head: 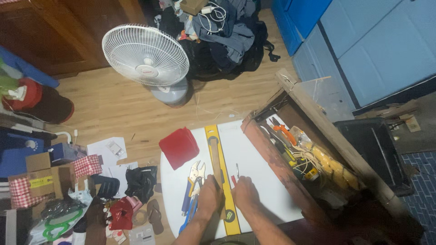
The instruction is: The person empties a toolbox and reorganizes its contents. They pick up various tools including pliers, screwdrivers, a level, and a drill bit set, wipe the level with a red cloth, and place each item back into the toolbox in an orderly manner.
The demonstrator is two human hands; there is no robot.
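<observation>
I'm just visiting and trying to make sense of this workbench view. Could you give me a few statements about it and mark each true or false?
1. A yellow spirit level lies on the white table. True.
2. The left hand rests beside the level. True.
3. The red cloth lies inside the wooden toolbox. False: it lies on the table's far left corner.
4. The white fan stands on the table. False: it stands on the wooden floor.
5. Pliers lie left of the level. True.

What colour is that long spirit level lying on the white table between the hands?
The spirit level is yellow, seen best in the head view.
</observation>
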